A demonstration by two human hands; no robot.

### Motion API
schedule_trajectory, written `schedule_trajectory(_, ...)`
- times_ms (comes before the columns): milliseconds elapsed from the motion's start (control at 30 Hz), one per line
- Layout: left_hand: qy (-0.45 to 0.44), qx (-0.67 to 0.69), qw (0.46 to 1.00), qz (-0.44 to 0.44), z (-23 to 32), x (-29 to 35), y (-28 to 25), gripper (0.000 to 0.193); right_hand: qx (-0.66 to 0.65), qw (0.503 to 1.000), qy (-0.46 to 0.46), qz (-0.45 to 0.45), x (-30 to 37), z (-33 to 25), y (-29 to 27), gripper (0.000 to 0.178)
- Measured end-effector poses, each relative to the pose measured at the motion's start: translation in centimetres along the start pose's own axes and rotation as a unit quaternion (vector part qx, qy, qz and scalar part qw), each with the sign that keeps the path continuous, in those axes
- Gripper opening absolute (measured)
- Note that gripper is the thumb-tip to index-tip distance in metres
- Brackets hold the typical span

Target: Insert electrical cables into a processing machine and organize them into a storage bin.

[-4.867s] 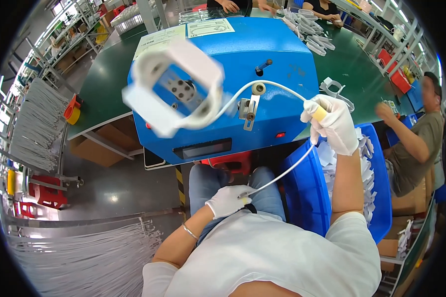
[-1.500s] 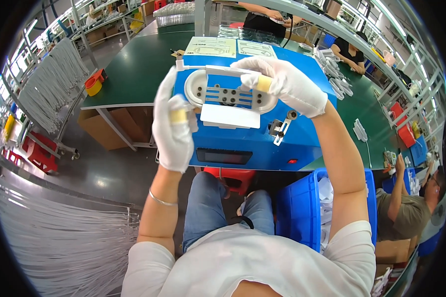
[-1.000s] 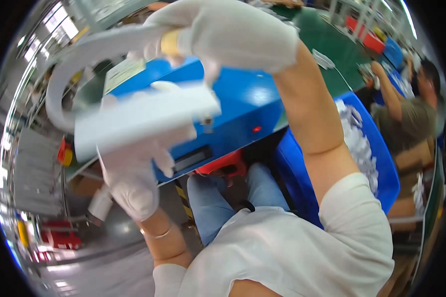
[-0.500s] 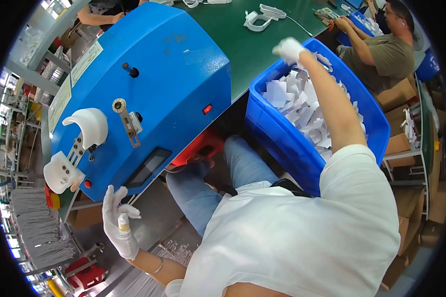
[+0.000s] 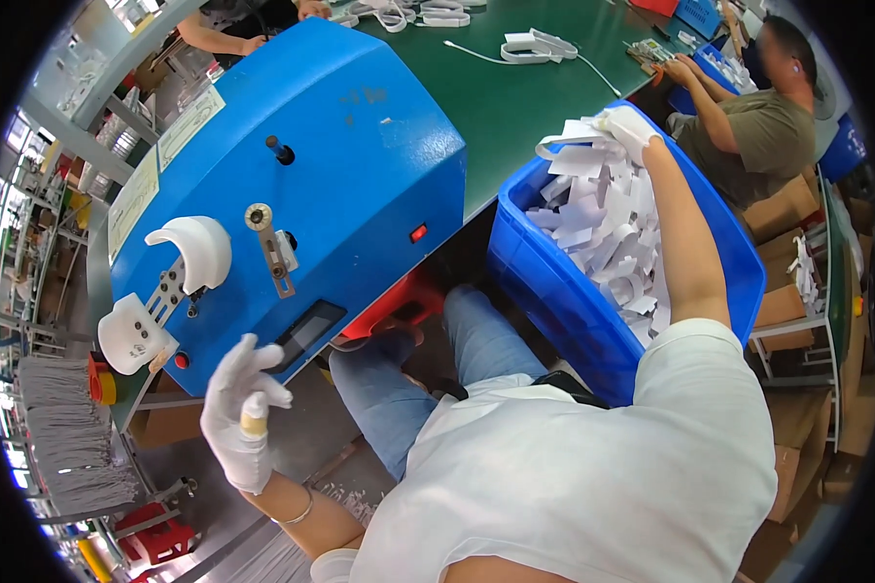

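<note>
My left hand (image 5: 240, 413), in a white glove with a yellowish band on one finger, hovers at the near corner of the blue machine (image 5: 360, 165). Its fingers are apart and hold nothing. White-gloved too, my right hand (image 5: 629, 133) reaches into the far end of the blue bin (image 5: 554, 282). It closes on a curled white strip (image 5: 576, 160) at the top of the heap; its fingertips are partly hidden. Many loose white strips (image 5: 612, 243) fill the bin. The machine carries two white curved holders (image 5: 199, 251) on a slotted metal bar and a roller arm (image 5: 270, 250).
A white bundled cable (image 5: 538, 46) lies on the green bench (image 5: 486, 107), with more bundles (image 5: 442, 12) farther back. Co-workers sit at the far right (image 5: 758, 136) and behind the machine. Grey cables (image 5: 78, 428) hang at the left. Cardboard boxes (image 5: 783, 262) stand at the right.
My right hand has dropped from above the bin's far corner onto the white strips. The cable on the bench lies differently, its loop gathered closer. My left hand stays beside the machine.
</note>
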State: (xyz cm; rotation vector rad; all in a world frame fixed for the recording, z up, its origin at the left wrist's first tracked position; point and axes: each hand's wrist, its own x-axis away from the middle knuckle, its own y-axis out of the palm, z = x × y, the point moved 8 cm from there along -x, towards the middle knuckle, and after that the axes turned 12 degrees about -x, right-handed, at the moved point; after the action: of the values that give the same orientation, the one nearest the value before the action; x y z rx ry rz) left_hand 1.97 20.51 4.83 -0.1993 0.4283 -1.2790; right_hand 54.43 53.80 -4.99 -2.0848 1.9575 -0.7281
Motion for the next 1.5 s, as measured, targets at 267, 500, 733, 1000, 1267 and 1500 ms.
schedule_trajectory(267,-0.036,0.049,0.980,-0.187,0.7,0.0,7.9,0.043,-0.486,0.849,0.066,-0.195,6.9,-3.8,10.2,0.029)
schedule_trajectory(500,-0.090,0.123,0.959,-0.240,0.5,0.3,14.4,0.031,-0.559,0.778,0.022,-0.285,14.2,-7.1,17.8,0.039)
schedule_trajectory(733,0.111,0.016,0.990,0.081,7.0,-0.7,11.0,0.081,-0.546,0.784,-0.010,-0.297,22.9,-15.2,23.2,0.043)
schedule_trajectory(1000,0.115,-0.046,0.992,0.016,9.3,-1.0,3.1,0.046,-0.303,0.855,-0.164,-0.388,24.1,-24.6,24.3,0.035)
schedule_trajectory(1267,0.099,-0.124,0.884,0.440,10.7,-1.1,-7.3,0.015,-0.298,0.815,-0.434,-0.243,23.7,-32.9,26.1,0.022)
schedule_trajectory(1500,0.075,-0.301,0.857,0.412,9.9,-2.3,-11.0,0.018,-0.288,0.809,-0.448,-0.249,24.0,-33.6,29.7,0.028)
